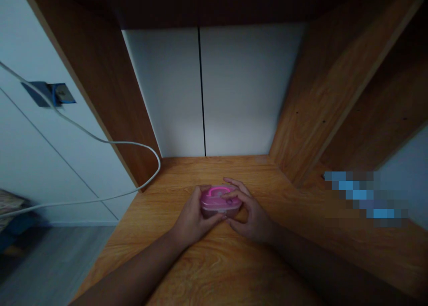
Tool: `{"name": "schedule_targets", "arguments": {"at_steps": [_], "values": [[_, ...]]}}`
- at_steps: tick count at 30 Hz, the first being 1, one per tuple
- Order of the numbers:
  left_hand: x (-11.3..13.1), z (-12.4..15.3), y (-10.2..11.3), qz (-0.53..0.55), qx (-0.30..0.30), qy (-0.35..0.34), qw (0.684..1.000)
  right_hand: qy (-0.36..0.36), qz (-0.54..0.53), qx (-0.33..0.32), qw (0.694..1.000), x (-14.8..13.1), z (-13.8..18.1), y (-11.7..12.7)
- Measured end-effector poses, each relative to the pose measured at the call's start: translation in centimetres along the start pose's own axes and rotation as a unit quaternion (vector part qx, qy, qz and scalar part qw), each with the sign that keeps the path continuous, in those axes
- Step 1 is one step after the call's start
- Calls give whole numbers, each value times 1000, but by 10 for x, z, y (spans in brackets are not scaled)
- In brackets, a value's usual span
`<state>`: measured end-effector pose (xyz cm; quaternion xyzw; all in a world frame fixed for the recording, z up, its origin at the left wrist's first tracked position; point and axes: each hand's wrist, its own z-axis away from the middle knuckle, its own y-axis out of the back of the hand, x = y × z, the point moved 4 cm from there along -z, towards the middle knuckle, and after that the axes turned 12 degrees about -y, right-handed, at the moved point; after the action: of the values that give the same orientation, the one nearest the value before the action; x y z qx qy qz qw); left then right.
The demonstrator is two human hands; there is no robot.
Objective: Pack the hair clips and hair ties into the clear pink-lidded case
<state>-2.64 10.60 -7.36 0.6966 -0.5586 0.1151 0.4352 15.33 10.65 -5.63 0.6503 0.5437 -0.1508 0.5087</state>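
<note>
On the bench (214, 266), a pink box (220, 202) sat clasped between both hands. The left grip (192, 214) closed around its near left side, fingers wrapped against the rim; the right grip (250, 212) pressed in from opposite, fingers (236, 193) curled over the lid (216, 193).

**No readable text in view**

The lid of the pink plastic container (220, 200) shows no legible print, only a raised loop moulded into it, and no label can be made out on its sides. The blue-edged wall plate (50, 94) at left is too dim and small to show any marks. At right, the pixelated blue patch (366, 198) is blurred beyond reading.
</note>
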Motion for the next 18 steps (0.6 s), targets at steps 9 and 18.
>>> {"name": "schedule_targets", "arguments": {"at_steps": [9,18], "values": [[-4,3,1,-51,-14,-34,998,-30,-22,2,999,21,-8,-9],[10,18,6,-73,-32,-81,994,-62,-48,33,996,-1,15,-16]]}}
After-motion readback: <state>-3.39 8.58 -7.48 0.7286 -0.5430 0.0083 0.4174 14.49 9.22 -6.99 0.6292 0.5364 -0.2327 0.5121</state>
